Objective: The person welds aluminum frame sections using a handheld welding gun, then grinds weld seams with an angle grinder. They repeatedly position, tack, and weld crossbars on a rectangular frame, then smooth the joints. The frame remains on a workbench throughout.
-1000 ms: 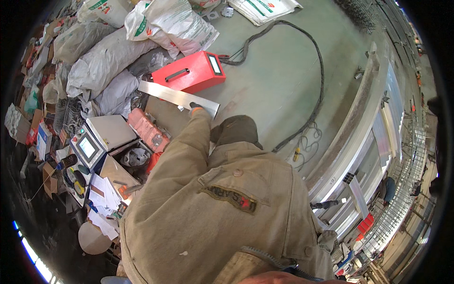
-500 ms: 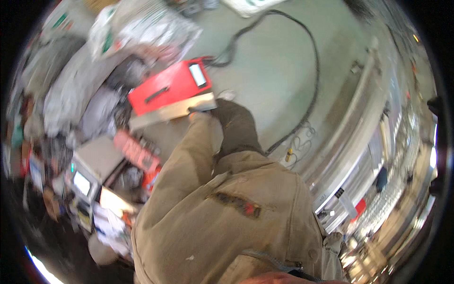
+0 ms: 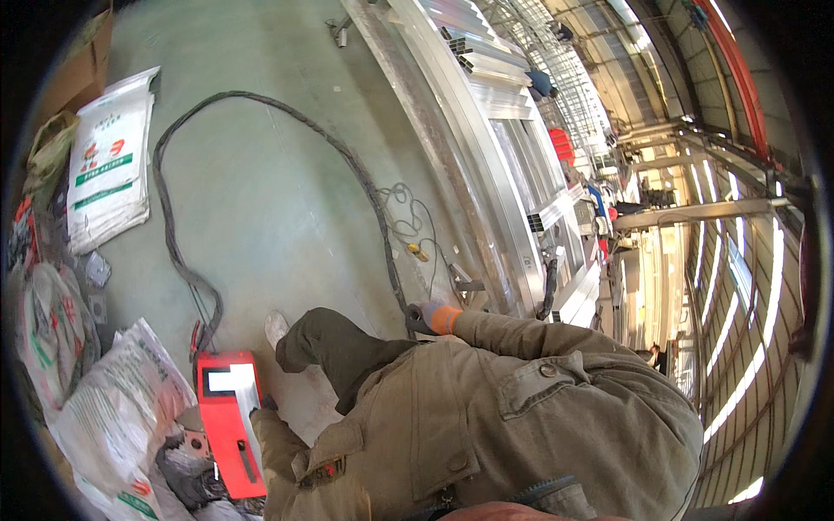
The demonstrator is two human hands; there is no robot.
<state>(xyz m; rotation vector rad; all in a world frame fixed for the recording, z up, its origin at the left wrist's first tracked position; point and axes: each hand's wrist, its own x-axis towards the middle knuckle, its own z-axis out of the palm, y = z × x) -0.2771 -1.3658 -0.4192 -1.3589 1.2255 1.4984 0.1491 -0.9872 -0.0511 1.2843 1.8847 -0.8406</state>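
Observation:
My right hand (image 3: 433, 319), in a dark glove with an orange cuff, is closed beside my right hip. A thick black cable (image 3: 359, 165) runs down right past its fingers; what they hold is hidden. At lower left stands a red box-shaped machine (image 3: 228, 434) with a bright screen (image 3: 230, 379) and a black handle. My left hand (image 3: 268, 403) shows only as a dark gloved bit at the machine's right edge, below its screen; the fingers are hidden. From the machine's far end the cable loops across the floor toward my right side.
White printed sacks (image 3: 111, 165) lie at the far left, and a bulging plastic sack (image 3: 126, 412) sits left of the machine. Long metal profiles (image 3: 486, 174) are stacked on the right. A thin coiled cord (image 3: 401, 208) lies near them.
The view has swung right, so the machine now appears lower left and the metal stack nearer the middle. My right hand has come into view; my left hand is now mostly hidden.

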